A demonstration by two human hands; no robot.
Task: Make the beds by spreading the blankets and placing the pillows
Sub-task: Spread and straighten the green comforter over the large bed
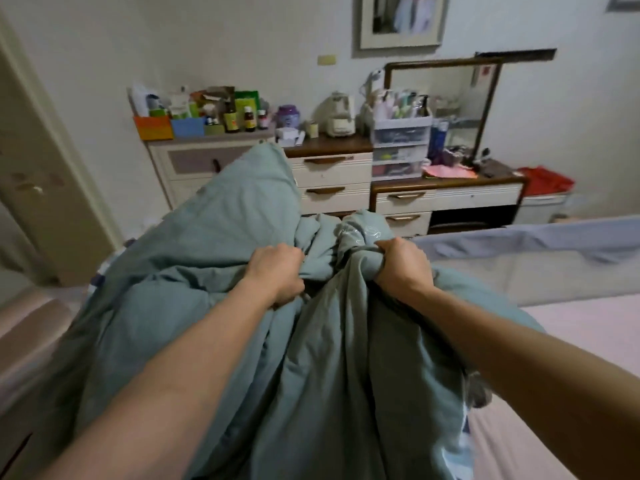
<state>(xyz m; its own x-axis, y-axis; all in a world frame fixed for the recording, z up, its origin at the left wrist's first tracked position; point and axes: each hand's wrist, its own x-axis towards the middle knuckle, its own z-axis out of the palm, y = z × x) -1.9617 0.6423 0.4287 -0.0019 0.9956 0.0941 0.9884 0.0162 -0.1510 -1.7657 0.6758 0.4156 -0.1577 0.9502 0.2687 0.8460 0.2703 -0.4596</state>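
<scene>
head view: hands (337, 270) (both) around blanket (214, 244)

Matt, creased cloth blanket (214, 306)

Bed (571, 341) w/ green blanket (207, 237)

Pale walls (242, 39) surround me under dim, cool light. Ahead stands a white chest of drawers (329, 178) with brown handles, its top crowded with bottles and boxes. Right of it sits a dressing counter (450, 188) with a wood-framed mirror (446, 98) and clear plastic drawers (400, 147). A framed picture (401, 20) hangs above. A cream door (45, 188) stands at my left.
</scene>
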